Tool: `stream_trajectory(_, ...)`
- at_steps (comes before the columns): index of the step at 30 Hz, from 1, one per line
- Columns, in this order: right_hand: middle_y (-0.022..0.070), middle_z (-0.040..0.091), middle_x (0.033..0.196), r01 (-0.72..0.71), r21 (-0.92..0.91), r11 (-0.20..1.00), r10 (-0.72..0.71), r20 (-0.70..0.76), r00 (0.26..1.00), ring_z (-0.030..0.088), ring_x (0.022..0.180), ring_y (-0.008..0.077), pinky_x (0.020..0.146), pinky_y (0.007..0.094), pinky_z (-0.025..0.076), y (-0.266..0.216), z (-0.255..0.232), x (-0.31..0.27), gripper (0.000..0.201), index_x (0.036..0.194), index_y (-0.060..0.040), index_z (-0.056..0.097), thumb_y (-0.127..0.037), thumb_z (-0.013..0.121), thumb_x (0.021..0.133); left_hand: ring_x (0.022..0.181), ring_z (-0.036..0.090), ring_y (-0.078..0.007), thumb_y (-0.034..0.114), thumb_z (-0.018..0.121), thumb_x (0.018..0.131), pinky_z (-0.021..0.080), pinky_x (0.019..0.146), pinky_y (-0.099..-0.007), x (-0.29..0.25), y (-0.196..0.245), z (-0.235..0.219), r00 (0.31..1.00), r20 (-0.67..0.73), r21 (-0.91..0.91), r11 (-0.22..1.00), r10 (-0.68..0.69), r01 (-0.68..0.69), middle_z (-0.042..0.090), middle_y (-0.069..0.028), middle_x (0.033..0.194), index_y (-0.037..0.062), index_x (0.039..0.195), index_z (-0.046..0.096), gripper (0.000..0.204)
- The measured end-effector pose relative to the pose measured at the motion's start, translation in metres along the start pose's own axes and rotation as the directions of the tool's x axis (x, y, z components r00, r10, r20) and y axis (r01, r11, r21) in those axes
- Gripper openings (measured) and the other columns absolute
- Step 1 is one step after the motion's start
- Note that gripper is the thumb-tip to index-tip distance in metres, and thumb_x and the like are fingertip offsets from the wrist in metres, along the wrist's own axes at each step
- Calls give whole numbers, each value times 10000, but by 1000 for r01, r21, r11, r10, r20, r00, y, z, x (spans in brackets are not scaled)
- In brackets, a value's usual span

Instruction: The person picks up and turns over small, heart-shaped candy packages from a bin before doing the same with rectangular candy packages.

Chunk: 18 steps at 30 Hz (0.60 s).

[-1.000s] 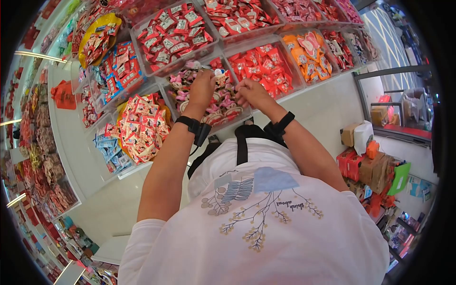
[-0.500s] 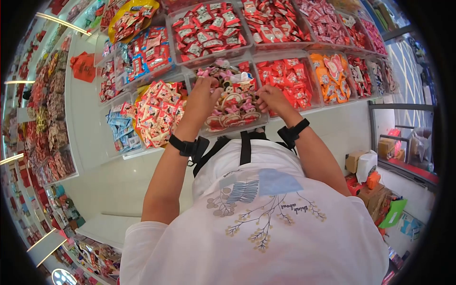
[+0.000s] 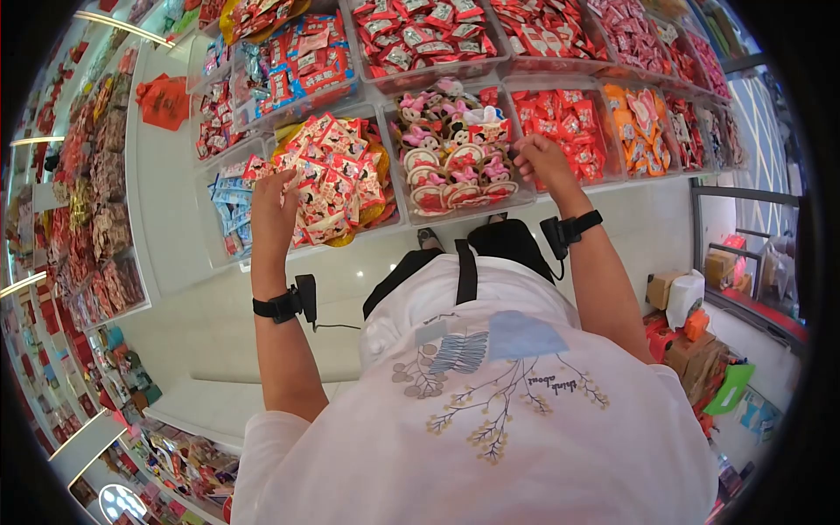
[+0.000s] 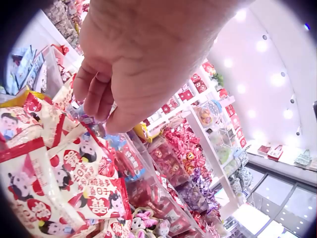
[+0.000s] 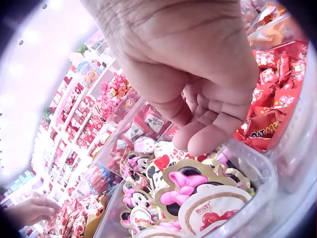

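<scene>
My left hand (image 3: 276,206) hovers at the left edge of a heap of cream and red candy packets (image 3: 328,179). Its fingers (image 4: 99,96) hang loosely bent, with nothing seen in them. Over the right rim of a clear bin of pink-bowed cartoon mouse pieces (image 3: 455,166) is my right hand (image 3: 547,166). In the right wrist view its fingers (image 5: 210,134) are relaxed and curved just above those mouse pieces, and no item shows in the grasp. Round white cards with red print (image 5: 213,210) lie at the front of that bin.
Red packets (image 3: 560,131) fill the bin to the right, orange ones (image 3: 639,131) the bin beyond. Blue packets (image 3: 232,210) lie left of the cream heap. Taller bins of red sweets (image 3: 424,39) stand behind. A white counter (image 3: 166,227) runs along the left.
My left hand has moved left from the mouse-piece bin to the cream packets. The right hand stays by that bin's right rim. The head view has shifted, so the bins appear farther right.
</scene>
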State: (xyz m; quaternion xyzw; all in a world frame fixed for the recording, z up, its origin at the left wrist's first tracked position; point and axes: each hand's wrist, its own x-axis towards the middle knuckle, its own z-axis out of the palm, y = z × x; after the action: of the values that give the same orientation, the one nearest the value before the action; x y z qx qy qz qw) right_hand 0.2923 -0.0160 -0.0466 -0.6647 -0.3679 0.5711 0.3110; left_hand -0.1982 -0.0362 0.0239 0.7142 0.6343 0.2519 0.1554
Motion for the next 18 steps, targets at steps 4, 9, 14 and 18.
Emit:
stream_trajectory(4,21,652,786,26,1,1000,-26,-37,999,569,610,81,542,236,489,1,4,-9,188,1031,-57,645,-228,573,1001,1012,604,-281,62,664,880,482,898,-393,-3,-9,0,998,31,-86,995,60,-58,632,-141,1037,53,1097,686,218)
stream_trajectory(9,12,647,791,8,-12,1000,-8,-29,1000,560,616,74,549,236,482,1,3,-4,182,1030,-64,642,-233,582,997,935,615,-270,59,667,882,491,838,-363,1,-9,-2,993,103,-165,984,-56,73,619,-114,966,27,1023,667,145)
stream_trajectory(14,8,649,800,-5,-30,1000,4,-18,1000,551,615,72,557,235,484,2,2,0,177,1034,-69,645,-233,596,990,903,618,-171,62,649,926,488,826,-296,-2,-20,-5,990,127,-168,983,-58,79,628,-78,979,12,1040,644,125)
stream_trajectory(18,7,649,803,4,-21,1000,-4,-18,1000,567,629,73,567,235,493,-3,2,-6,187,1032,-67,644,-243,600,986,883,590,-149,74,621,958,477,813,-293,-1,-5,-28,984,95,-328,929,-149,172,626,-46,941,22,1025,627,86)
